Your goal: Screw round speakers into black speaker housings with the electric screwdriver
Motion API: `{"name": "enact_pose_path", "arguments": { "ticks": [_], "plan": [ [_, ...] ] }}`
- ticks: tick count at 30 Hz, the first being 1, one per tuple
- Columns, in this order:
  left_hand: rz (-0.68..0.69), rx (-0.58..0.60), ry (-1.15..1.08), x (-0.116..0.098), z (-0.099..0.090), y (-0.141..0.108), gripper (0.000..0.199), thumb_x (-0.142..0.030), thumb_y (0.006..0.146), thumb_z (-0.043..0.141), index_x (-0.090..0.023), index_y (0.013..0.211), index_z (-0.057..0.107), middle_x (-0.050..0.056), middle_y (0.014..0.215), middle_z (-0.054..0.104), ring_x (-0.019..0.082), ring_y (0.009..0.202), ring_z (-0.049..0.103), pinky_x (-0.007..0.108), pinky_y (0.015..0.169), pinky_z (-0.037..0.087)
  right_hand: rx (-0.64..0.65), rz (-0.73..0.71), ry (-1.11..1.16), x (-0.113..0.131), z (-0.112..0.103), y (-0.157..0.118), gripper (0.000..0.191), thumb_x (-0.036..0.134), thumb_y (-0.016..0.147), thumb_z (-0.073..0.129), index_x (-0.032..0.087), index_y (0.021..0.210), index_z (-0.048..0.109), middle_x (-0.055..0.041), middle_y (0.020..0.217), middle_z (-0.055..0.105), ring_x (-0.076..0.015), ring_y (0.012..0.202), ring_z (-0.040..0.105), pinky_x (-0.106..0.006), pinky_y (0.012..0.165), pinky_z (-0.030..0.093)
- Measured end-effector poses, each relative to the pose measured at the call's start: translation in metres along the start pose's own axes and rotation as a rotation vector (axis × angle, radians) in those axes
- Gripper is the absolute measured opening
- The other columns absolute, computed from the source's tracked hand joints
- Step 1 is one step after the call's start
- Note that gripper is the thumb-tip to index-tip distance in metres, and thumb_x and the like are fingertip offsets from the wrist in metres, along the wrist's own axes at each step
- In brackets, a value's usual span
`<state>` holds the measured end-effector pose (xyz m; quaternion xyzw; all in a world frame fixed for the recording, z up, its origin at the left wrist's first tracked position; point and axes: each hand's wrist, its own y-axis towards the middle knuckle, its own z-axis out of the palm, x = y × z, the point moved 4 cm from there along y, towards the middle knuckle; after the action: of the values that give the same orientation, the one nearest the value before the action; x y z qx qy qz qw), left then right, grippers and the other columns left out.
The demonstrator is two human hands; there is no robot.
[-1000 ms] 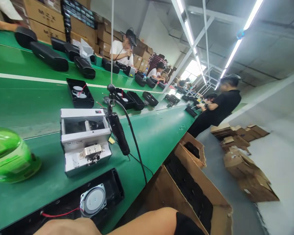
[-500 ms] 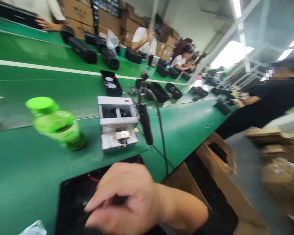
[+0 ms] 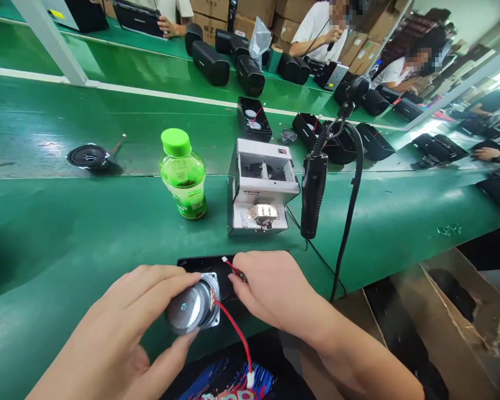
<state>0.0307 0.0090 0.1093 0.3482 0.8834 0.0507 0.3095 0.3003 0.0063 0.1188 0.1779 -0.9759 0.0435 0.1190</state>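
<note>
My left hand (image 3: 137, 328) grips a round metal speaker (image 3: 189, 308) by its sides, thumb below and fingers above. A red wire (image 3: 237, 330) with a white plug hangs from the speaker toward my lap. My right hand (image 3: 270, 283) is closed over a black casing (image 3: 200, 262) on the green bench, pinching a short red wire (image 3: 232, 266) with a white connector. Both hands cover much of the casing. Just beyond it stands a grey-white machine (image 3: 262, 186) with a metal part at its front.
A green bottle (image 3: 183, 175) stands left of the machine. A black power screwdriver (image 3: 314, 194) hangs on its right, by a thick cable. Another speaker (image 3: 87, 156) lies at the back left. Cardboard boxes (image 3: 437, 311) sit below the bench's right edge. People work across the bench.
The view has swung left and steadied. My left hand has come into view with the speaker in it. My right hand now pinches the short red wire at the casing.
</note>
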Motion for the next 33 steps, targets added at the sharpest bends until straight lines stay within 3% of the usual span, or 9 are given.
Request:
{"name": "enact_pose_path", "arguments": {
  "ticks": [3,7,11,16,22,33],
  "plan": [
    [0.100,-0.020,0.054,-0.008,0.011,0.029,0.036,-0.027,0.115,0.072,-0.034,0.150,0.079,0.003,0.129,0.092,0.028,0.104,0.085,0.047,0.095,0.063,-0.083,-0.005,0.087,-0.021,-0.005,-0.017,0.023,0.026,0.121,0.083,0.024,0.098,0.079,0.0039,0.083,0.082,-0.0155,0.072,0.073,-0.033,0.071,0.047],
    [0.236,0.024,0.174,-0.010,0.028,0.046,0.042,-0.017,0.108,0.068,-0.026,0.147,0.082,0.006,0.120,0.092,0.032,0.096,0.081,0.053,0.088,0.054,-0.187,-0.098,0.167,-0.036,0.002,-0.037,0.032,0.031,0.126,0.077,0.023,0.096,0.085,0.0013,0.088,0.086,-0.0164,0.079,0.074,-0.034,0.076,0.051],
    [0.245,0.103,0.200,-0.002,0.033,0.041,0.046,-0.022,0.113,0.066,-0.031,0.156,0.080,0.007,0.130,0.094,0.035,0.102,0.081,0.055,0.093,0.051,-0.294,-0.132,0.197,-0.038,0.008,-0.044,0.032,0.032,0.130,0.073,0.025,0.103,0.089,0.0005,0.096,0.092,-0.0184,0.085,0.076,-0.040,0.082,0.051],
    [0.193,0.206,0.230,0.004,0.031,0.032,0.037,-0.031,0.126,0.065,-0.040,0.159,0.080,0.002,0.143,0.094,0.035,0.113,0.081,0.053,0.094,0.048,-0.403,-0.183,0.212,-0.038,0.004,-0.044,0.032,0.032,0.130,0.074,0.024,0.103,0.089,0.0016,0.092,0.091,-0.0172,0.081,0.072,-0.039,0.078,0.046],
    [0.251,0.187,0.253,0.007,0.046,0.032,0.037,-0.026,0.125,0.065,-0.029,0.156,0.083,0.008,0.132,0.094,0.035,0.105,0.077,0.054,0.094,0.044,-0.397,-0.171,0.245,-0.040,0.006,-0.044,0.033,0.032,0.129,0.075,0.024,0.100,0.088,0.0020,0.091,0.090,-0.0166,0.080,0.070,-0.040,0.077,0.046],
    [0.245,0.242,0.307,0.010,0.047,0.029,0.037,-0.026,0.127,0.062,-0.030,0.158,0.083,0.009,0.135,0.094,0.037,0.109,0.074,0.055,0.094,0.041,-0.455,-0.195,0.283,-0.040,0.011,-0.041,0.030,0.031,0.127,0.078,0.022,0.100,0.087,0.0021,0.088,0.087,-0.0170,0.076,0.070,-0.040,0.074,0.045]
  ]
}}
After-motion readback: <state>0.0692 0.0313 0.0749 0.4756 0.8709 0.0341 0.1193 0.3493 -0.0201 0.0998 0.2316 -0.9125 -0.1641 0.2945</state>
